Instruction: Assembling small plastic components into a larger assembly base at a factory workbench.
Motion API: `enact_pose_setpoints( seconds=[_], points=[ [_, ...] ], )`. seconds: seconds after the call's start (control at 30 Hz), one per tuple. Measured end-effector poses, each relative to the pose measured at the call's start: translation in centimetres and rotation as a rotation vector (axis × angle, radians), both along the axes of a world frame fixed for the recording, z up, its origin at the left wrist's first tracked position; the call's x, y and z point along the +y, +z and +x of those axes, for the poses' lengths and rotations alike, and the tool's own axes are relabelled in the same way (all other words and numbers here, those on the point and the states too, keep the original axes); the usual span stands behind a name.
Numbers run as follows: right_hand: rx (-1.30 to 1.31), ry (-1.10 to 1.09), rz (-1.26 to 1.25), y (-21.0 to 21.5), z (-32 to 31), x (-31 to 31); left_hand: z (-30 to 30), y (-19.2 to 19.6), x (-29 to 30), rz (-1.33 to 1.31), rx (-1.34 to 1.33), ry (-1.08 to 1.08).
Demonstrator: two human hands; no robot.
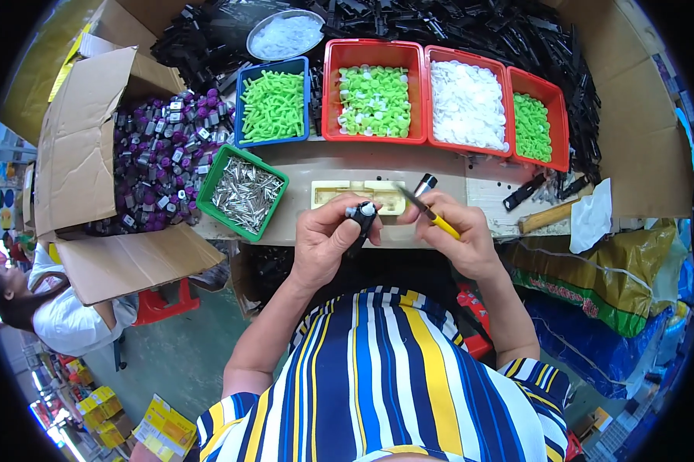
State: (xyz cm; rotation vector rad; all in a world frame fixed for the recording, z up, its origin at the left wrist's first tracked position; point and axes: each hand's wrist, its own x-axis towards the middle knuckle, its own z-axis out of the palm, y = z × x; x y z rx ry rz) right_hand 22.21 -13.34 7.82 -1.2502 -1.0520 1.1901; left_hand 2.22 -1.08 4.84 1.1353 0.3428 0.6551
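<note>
My left hand (325, 239) is closed round a small black plastic part (362, 239), with a white piece (368, 208) at its upper end. In my right hand (459, 237) is a slim tool with a yellow handle (444, 224) and a dark narrow tip, pointing up and left toward the black part but apart from it. Its exact kind I cannot make out. Just beyond the right fingers is a short black-and-silver cylinder (424, 185); whether those fingers touch it I cannot tell. A cream plastic fixture (328, 187) with recesses lies on the bench behind both hands.
A green bin (206, 202) of metal pins, a blue bin (308, 100) and red bins (327, 92) of green and white parts surround the work spot. A carton (77, 138) of purple-capped parts stands left. Black parts (470, 23) pile behind. A person (73, 316) sits at left.
</note>
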Motion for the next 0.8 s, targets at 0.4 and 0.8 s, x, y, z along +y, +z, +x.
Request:
enact_pose_setpoints(
  seconds=[0.4,0.8],
  points=[
    [-1.065,-0.083,0.191,0.7,-1.3,0.1,-0.8,0.4,0.8,0.279,0.112,0.146],
    [-1.250,0.026,0.330,1.2,-0.2,-0.4,-1.0,0.4,1.5,0.243,0.132,-0.042]
  ],
)
